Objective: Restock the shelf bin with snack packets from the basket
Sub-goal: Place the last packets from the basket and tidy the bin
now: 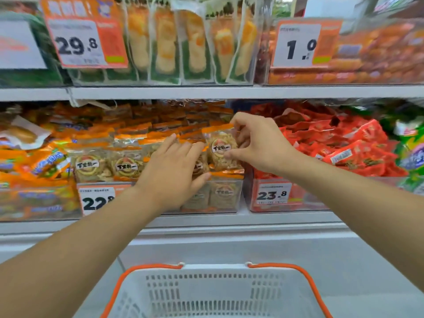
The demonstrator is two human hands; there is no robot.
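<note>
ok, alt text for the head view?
Right hand pinches a snack packet above the clear shelf bin of matching packets, while the left hand rests flat on them; a white basket sits below.

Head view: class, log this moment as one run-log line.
right hand: pinches snack packet | left hand: flat on packets in shelf bin | basket: below

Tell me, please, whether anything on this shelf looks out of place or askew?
One thing: a pale bread-like packet lies on the orange snacks at the far left of the lower shelf, unlike everything around it. The other bins hold matching packets.
</note>
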